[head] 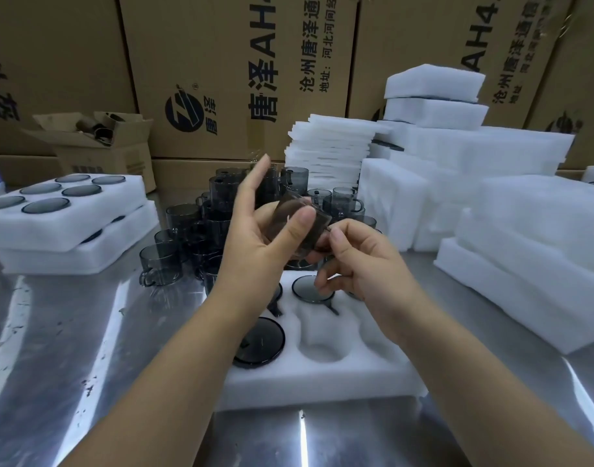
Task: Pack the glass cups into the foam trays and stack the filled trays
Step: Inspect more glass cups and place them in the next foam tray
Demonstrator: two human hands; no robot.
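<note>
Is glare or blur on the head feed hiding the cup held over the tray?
Head view: the held cup is motion-blurred between the left hand and right hand, outline smeared; head view: bright glare streaks cross the steel table but miss the foam tray, whose empty pockets read clearly; head view: wide-angle distortion tilts the cartons near the edges.

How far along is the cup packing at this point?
Done: two filled white foam trays sit stacked at left. In hand: the left hand and right hand hold one smoky grey glass cup above the front white foam tray, where at least three cups are seated. Left: its empty pocket, plus the pile of loose grey glass cups behind.
</note>
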